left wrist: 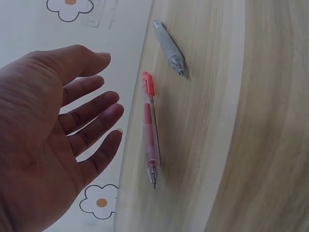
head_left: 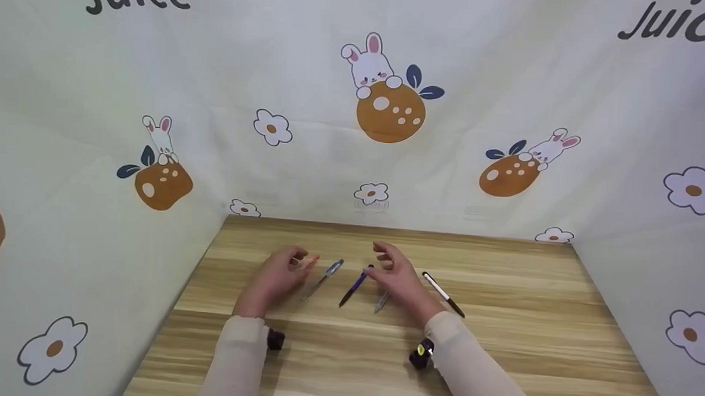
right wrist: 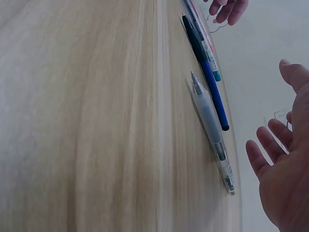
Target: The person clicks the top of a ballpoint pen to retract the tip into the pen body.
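Observation:
My left hand (head_left: 278,273) hovers at the left with fingers spread and slightly bent, nothing in them. Close beside it in the left wrist view lies a clear pen with a red clip and refill (left wrist: 150,130); the hand hides part of it in the head view. To its right is a clear pen with a blue end (head_left: 330,272). A blue pen with a black grip (head_left: 355,287) lies in the middle. My right hand (head_left: 401,280), fingers loosely bent and bare, hangs over a clear, frosted-grip pen (right wrist: 211,130), partly covering it from the head view.
A white pen with black ends (head_left: 444,294) lies right of my right hand. The wooden table (head_left: 347,362) is bounded by printed cloth walls (head_left: 306,173) at the back and both sides. Black wrist cameras (head_left: 420,356) sit under the sleeves.

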Tool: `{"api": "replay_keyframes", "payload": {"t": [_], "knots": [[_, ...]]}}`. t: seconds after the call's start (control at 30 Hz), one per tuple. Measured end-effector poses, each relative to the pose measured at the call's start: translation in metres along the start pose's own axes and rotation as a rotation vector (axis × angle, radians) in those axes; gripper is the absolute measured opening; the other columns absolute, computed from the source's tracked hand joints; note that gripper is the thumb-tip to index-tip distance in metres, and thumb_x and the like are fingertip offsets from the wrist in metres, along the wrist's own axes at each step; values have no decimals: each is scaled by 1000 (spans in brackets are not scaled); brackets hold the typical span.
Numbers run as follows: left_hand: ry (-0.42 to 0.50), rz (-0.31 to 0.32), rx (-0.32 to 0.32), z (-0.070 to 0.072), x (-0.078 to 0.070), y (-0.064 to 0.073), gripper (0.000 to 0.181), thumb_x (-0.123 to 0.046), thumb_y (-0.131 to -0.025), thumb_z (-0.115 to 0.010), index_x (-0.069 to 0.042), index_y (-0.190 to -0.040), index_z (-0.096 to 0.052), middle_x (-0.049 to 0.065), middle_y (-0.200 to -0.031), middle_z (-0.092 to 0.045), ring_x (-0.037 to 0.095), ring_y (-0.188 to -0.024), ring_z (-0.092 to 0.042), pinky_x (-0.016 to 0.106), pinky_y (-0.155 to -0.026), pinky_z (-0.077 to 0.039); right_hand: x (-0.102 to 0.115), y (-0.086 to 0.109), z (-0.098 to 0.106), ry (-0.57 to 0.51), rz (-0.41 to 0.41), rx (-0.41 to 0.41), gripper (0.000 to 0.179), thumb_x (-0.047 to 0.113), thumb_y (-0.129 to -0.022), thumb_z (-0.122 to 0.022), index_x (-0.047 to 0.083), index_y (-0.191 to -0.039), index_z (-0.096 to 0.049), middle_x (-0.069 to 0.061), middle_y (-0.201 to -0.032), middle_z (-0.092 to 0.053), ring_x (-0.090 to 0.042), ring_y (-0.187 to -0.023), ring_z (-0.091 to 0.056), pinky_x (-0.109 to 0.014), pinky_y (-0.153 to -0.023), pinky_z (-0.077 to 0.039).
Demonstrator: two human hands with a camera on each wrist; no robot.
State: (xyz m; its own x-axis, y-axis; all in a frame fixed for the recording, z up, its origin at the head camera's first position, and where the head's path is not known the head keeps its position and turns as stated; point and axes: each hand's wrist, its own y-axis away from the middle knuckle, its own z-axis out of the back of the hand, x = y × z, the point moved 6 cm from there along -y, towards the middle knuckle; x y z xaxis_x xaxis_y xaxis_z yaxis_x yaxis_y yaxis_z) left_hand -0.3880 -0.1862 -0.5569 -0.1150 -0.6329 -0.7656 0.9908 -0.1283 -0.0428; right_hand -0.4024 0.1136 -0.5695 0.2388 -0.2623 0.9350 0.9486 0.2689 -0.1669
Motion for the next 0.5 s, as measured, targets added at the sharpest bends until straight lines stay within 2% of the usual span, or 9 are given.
{"api": "replay_keyframes", "payload": {"t": [0.23, 0.37, 0.5], "knots": [[-4, 37, 9, 0, 5, 3, 45, -16, -102, -79, -5, -144, -67, 17, -141, -69, 33, -127, -65, 56, -107, -55, -1, -3, -8, -9, 12, 32, 75, 21, -100, -84, 5, -164, -48, -20, -163, -51, -45, -147, -48, -60, -123, -40], [-21, 44, 16, -1, 7, 4, 43, -17, -103, -77, -3, -143, -68, 18, -139, -69, 33, -126, -66, 56, -107, -55, -1, -5, -14, -24, 29, 30, 77, 24, -99, -85, 3, -163, -48, -23, -163, -50, -46, -147, -48, -63, -123, -39], [-35, 49, 18, 0, 11, 4, 43, -21, -104, -78, -3, -143, -68, 18, -139, -69, 34, -128, -66, 57, -109, -54, 3, -8, -22, -14, 25, 37, 74, 24, -99, -85, 6, -162, -50, -23, -164, -49, -45, -146, -49, -63, -120, -43]]}}
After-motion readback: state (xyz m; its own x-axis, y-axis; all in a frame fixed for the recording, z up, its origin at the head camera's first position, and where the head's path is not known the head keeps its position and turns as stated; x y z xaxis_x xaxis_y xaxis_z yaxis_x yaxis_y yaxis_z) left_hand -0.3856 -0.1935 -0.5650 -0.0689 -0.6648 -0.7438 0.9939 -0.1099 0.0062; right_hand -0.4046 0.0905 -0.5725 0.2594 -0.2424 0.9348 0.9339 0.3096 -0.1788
